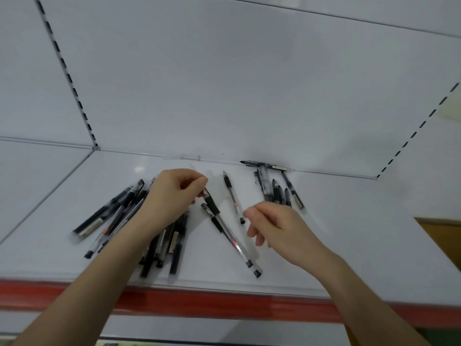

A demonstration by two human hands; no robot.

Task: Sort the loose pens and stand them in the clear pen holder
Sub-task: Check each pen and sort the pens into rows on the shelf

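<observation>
Several loose black and clear pens lie on a white shelf (349, 240). My left hand (172, 196) pinches the upper end of a black-grip pen (213, 204) between thumb and fingertips. That pen slants down to the right beside a second pen (224, 231). My right hand (277, 228) hovers just right of them, its fingers loosely curled and holding nothing. A single pen (233, 196) lies between the hands. A faint clear object (189, 157) stands at the back edge; I cannot tell if it is the pen holder.
A pile of pens (112, 216) lies left of my left forearm and partly beneath it. Another group of pens (277, 191) lies at the back right, with one pen (264, 166) along the back panel. A red strip (199, 304) marks the shelf's front edge.
</observation>
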